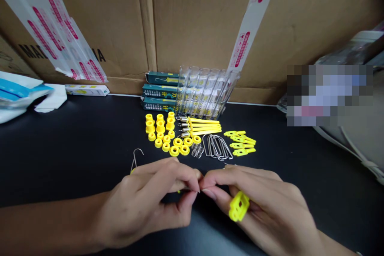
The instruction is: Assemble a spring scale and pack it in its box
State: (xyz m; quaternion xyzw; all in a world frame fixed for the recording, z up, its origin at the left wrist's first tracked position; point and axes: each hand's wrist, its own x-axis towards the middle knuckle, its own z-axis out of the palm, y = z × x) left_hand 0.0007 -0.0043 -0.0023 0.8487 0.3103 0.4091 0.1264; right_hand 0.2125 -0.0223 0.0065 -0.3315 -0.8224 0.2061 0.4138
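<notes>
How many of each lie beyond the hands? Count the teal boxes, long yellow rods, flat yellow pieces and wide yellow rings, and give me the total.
Teal boxes: 3
Long yellow rods: 4
Flat yellow pieces: 4
Wide yellow rings: 5
Total: 16

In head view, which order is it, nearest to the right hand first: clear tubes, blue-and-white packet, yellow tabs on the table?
1. Yellow tabs, just beyond the right hand
2. Clear tubes, farther back, centre
3. Blue-and-white packet, far left
</notes>
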